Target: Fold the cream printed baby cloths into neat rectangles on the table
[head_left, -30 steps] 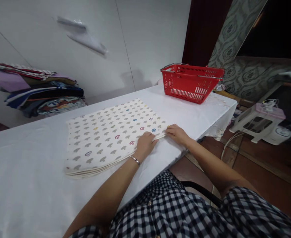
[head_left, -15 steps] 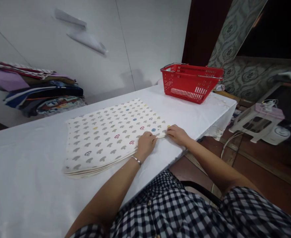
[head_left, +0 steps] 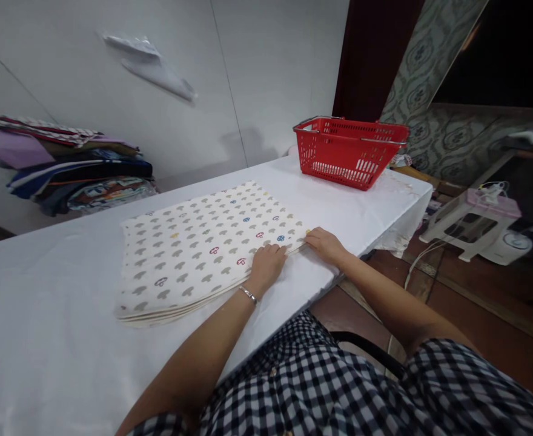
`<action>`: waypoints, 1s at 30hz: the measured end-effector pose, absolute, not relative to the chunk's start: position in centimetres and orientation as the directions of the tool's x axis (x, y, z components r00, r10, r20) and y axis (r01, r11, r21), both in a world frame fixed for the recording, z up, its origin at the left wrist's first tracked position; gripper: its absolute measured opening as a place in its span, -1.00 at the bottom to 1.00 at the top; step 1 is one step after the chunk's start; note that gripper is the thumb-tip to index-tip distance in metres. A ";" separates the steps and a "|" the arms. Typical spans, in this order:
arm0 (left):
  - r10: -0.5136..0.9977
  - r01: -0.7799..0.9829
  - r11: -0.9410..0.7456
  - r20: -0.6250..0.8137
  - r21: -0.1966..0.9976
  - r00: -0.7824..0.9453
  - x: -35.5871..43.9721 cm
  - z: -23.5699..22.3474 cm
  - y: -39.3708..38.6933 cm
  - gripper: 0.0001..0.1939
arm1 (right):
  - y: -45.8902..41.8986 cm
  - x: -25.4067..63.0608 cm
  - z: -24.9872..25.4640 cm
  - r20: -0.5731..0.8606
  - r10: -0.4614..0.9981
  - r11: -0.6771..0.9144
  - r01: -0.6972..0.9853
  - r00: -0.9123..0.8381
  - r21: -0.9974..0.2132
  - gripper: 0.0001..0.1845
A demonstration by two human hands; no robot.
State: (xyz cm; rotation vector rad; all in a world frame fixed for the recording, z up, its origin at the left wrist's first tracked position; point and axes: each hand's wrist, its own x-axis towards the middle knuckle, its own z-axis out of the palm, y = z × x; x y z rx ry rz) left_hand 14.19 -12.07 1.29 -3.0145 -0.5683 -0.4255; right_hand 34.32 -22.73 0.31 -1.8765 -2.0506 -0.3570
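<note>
A folded cream cloth [head_left: 203, 242] with a grey mushroom print and a few coloured motifs lies flat on the white-covered table [head_left: 57, 327]. Several layers show along its near edge. My left hand [head_left: 266, 266], with a silver bracelet at the wrist, is closed at that near edge, its fingers on the top layer and its thumb mostly hidden. At the near right corner my right hand [head_left: 326, 247] pinches the cloth between thumb and fingers.
A red plastic basket [head_left: 348, 151] with metal handles stands at the table's far right. Stacked folded clothes [head_left: 80, 163] sit at the back left by the white wall. Right of the table, a plastic stool [head_left: 475, 212] with cables stands on the tiled floor.
My left hand has shifted very slightly, its fingers lying a little flatter on the cloth edge. The right hand and the cloth stay almost in place.
</note>
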 end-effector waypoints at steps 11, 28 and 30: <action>0.401 0.413 -0.911 0.217 -0.008 0.890 12.2 1.7 -11.0 -0.75 | -22.3 35.7 0.3 0.327 0.931 0.157 0.986 -0.164 0.048 -0.71; 0.276 0.299 -0.953 0.276 -0.041 0.920 11.9 0.5 -10.0 -0.74 | -21.7 37.1 0.1 0.350 0.929 0.129 0.992 -0.121 -0.001 -0.72; 0.290 0.305 -0.952 0.254 -0.020 0.923 12.1 0.7 -10.1 -0.75 | -22.1 37.1 0.1 0.341 0.933 0.133 0.991 -0.116 -0.028 -0.73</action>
